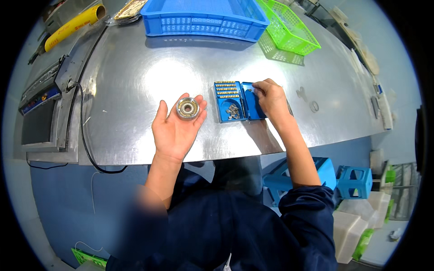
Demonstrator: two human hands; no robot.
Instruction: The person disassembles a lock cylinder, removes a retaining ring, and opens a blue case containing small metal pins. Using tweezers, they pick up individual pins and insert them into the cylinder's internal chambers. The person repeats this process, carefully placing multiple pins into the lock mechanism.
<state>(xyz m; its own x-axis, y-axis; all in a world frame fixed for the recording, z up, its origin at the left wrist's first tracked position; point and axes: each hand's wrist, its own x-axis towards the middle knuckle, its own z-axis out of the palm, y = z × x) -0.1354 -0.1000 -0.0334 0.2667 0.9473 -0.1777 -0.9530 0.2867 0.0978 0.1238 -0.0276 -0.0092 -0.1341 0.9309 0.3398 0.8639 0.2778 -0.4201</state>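
My left hand (175, 132) is turned palm up over the steel table, its fingers stretched out. Across the fingers rests a round metal part (187, 108) like a ball bearing, with concentric rings and a dark centre. To the right lies an opened blue case (220, 110). Rows of small brass-coloured pieces (227, 89) fill its upper section, and loose small grey pieces (233, 112) lie in the round hollow below. Over the case's lid (251, 101), my right hand (272, 99) has thumb and fingertips pinched together. Whatever is between them is too small to make out.
A blue plastic crate (203, 26) and a green basket (298, 38) stand at the far side. Near the right hand lie a flat metal piece (301, 93) and a ring (314, 106). A device (43, 122) with a black cable (82, 122) occupies the left. Blue stools (355, 182) stand below right.
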